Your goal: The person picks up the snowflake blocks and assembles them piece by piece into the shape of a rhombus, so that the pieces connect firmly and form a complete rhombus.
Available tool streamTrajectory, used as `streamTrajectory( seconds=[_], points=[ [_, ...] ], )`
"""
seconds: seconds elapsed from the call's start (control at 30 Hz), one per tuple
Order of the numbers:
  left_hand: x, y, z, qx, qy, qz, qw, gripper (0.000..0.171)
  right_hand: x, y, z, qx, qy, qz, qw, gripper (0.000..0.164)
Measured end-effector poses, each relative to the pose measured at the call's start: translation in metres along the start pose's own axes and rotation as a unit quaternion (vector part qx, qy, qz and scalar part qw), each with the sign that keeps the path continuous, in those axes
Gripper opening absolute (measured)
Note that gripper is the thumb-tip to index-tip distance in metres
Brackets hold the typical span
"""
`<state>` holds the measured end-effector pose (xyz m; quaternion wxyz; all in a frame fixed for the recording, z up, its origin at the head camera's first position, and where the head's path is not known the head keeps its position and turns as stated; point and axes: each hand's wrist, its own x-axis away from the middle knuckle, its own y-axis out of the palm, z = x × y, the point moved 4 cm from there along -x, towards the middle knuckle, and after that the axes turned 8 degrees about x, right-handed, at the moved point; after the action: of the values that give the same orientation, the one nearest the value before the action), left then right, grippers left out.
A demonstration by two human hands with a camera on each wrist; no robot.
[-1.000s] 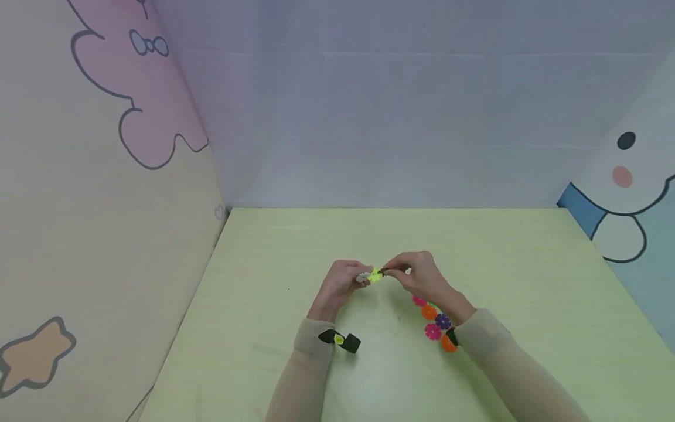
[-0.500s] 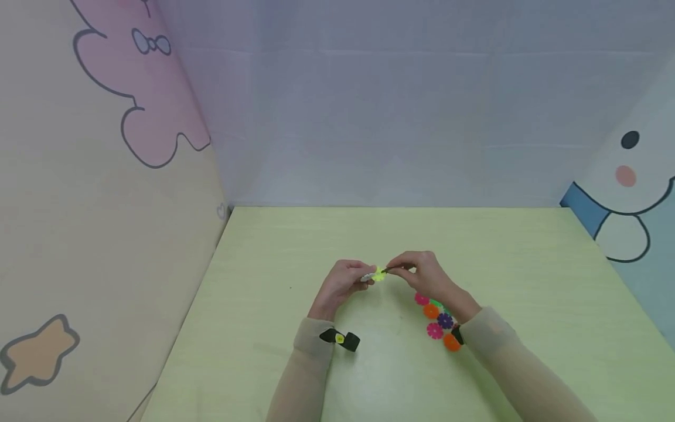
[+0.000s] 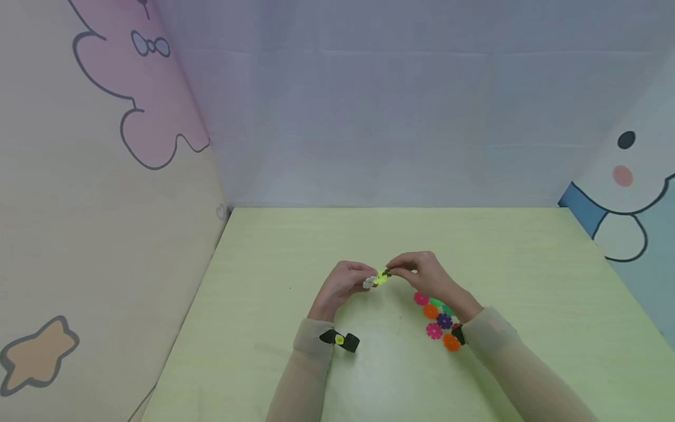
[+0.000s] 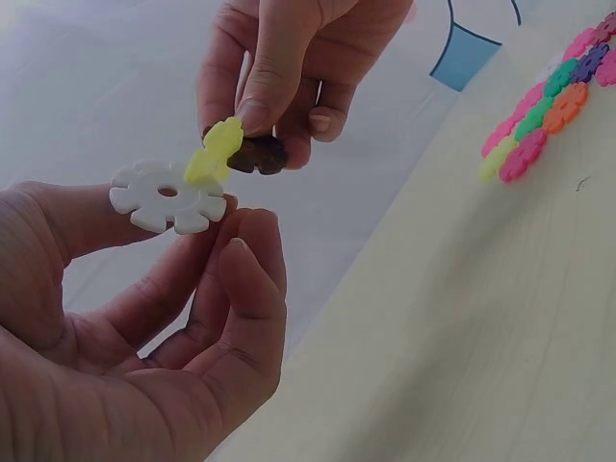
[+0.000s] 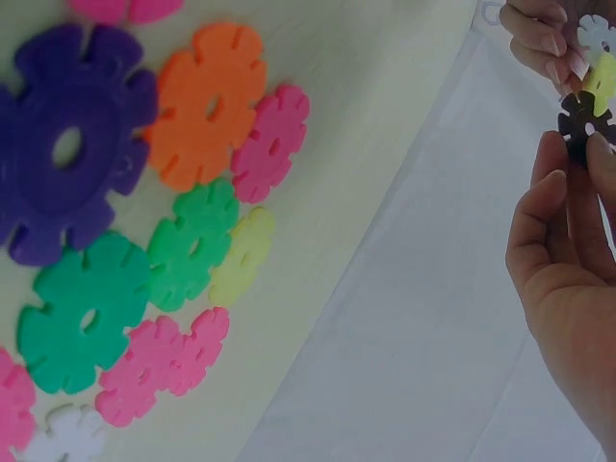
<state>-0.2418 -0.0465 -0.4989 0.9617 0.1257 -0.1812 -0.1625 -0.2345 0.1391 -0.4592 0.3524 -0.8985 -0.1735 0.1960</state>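
Above the table, both hands hold a short chain of notched plastic snowflake discs. My left hand [image 3: 340,285] pinches the white snowflake disc [image 4: 144,195] at its edge, thumb and fingers on either side. A yellow snowflake disc [image 4: 216,151] stands at an angle to the white one, slotted against its rim. On the yellow one's other side is a dark brown snowflake disc [image 4: 262,156], pinched between thumb and fingertips of my right hand [image 3: 426,276]. The right wrist view shows white, yellow and brown in one line, partly cut off by the frame edge.
Several loose snowflake discs lie on the table [image 3: 295,246] beneath the right forearm, among them an orange one [image 5: 207,106], a purple one [image 5: 106,144] and a green one [image 5: 192,245]. Printed walls stand left and right, and a pale curtain [image 3: 369,117] hangs behind.
The joined discs have shifted slightly to the right with both hands. Since half a second ago the white disc has tilted, showing more of its face.
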Motion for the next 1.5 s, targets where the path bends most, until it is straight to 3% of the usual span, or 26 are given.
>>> streamTrajectory(
  seconds=[0.37, 0.63, 0.9, 1.17, 1.5],
  points=[
    [0.002, 0.001, 0.002, -0.020, 0.026, 0.005, 0.9994, 0.018, -0.001, 0.002, 0.001, -0.007, 0.016, -0.010, 1.000, 0.016],
    [0.003, 0.003, 0.003, -0.046, 0.024, -0.002, 0.9987, 0.030, -0.001, 0.004, 0.001, -0.005, 0.022, -0.014, 1.000, 0.019],
    [0.004, 0.006, 0.004, -0.082, 0.027, 0.009, 0.9962, 0.027, -0.002, 0.005, -0.003, -0.021, 0.025, -0.012, 0.999, 0.018],
    [0.003, 0.006, 0.000, -0.061, 0.036, -0.010, 0.9974, 0.020, 0.000, 0.009, -0.004, -0.037, 0.034, -0.021, 0.999, 0.019],
    [0.002, 0.005, 0.003, -0.069, 0.040, 0.002, 0.9968, 0.019, 0.003, -0.006, 0.001, 0.016, 0.041, 0.005, 0.999, 0.017]
  ],
)
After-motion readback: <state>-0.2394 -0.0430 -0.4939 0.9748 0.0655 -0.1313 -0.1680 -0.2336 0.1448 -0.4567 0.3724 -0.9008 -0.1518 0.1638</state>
